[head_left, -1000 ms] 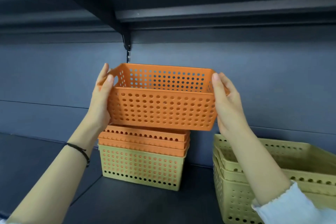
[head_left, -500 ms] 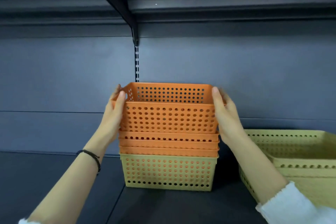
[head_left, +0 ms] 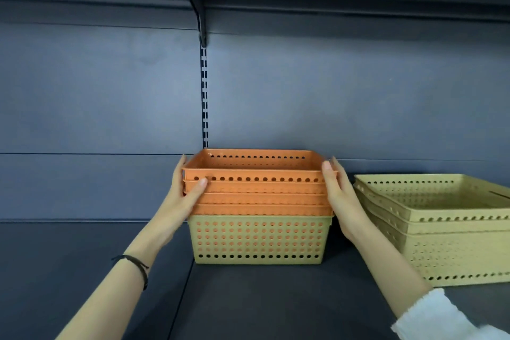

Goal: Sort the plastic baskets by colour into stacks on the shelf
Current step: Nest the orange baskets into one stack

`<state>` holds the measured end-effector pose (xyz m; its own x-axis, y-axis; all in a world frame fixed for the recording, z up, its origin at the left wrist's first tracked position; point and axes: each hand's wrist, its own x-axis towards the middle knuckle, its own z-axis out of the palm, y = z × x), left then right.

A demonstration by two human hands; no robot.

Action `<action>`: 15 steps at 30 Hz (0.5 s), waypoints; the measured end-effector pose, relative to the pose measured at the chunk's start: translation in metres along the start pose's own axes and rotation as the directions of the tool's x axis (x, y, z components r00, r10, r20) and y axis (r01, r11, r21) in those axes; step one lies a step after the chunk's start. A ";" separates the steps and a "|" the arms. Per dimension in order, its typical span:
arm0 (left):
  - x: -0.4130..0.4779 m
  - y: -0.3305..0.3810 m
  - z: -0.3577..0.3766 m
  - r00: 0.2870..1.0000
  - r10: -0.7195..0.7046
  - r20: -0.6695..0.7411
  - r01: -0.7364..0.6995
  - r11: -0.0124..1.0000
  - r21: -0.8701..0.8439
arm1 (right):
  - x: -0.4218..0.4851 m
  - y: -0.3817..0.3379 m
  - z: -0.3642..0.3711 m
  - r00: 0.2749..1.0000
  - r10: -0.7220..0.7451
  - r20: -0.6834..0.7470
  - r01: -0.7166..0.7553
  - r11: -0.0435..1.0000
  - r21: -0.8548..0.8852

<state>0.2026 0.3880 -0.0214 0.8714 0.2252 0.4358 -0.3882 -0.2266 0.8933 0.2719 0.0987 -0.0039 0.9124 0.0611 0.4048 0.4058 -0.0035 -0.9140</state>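
The orange baskets (head_left: 256, 182) sit nested one inside another, and the whole bunch sits inside a yellow-green basket (head_left: 258, 240) on the dark shelf (head_left: 262, 301). The top orange one is pushed down snug, so only its rim and one row of holes show.

The left hand (head_left: 183, 196) is on the left end of the orange pile. Its thumb lies across the front rims and its fingers go round the side. The right hand (head_left: 338, 190) is flat on the right end, with the thumb up by the top rim. Both hands press in on the pile from the two sides, so the grip is closed on the orange baskets.

To the right, a little way off, is another pile of yellow-green baskets (head_left: 447, 218). The right arm crosses in front of its near corner.

These baskets look light, because they are thin plastic full of holes. They look stiff enough to keep their shape, but the walls may bend a bit if squeezed hard. The plastic is smooth, so flat hands could slip. The best place to hold is under the rims at the two short ends.

The colours are still mixed here, since orange sits in yellow-green. The nested baskets may stick, so the bottom one could come up too
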 end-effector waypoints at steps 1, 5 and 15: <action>-0.003 -0.006 -0.001 1.000 -0.022 0.014 0.022 1.000 -0.011 | -0.005 0.008 0.000 1.000 0.002 0.015 -0.002 1.000 0.009; -0.012 -0.026 0.004 0.997 -0.049 0.052 0.045 0.997 0.066 | -0.023 0.037 -0.001 0.998 0.004 0.068 -0.002 1.000 -0.029; -0.011 -0.014 0.008 0.998 -0.004 -0.055 0.008 0.997 0.071 | -0.017 0.041 -0.006 0.997 -0.074 0.024 0.077 0.967 -0.242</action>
<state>0.2005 0.3805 -0.0394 0.8552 0.2778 0.4376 -0.3589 -0.2917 0.8866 0.2736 0.0920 -0.0478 0.8784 0.0855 0.4702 0.4762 -0.2402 -0.8459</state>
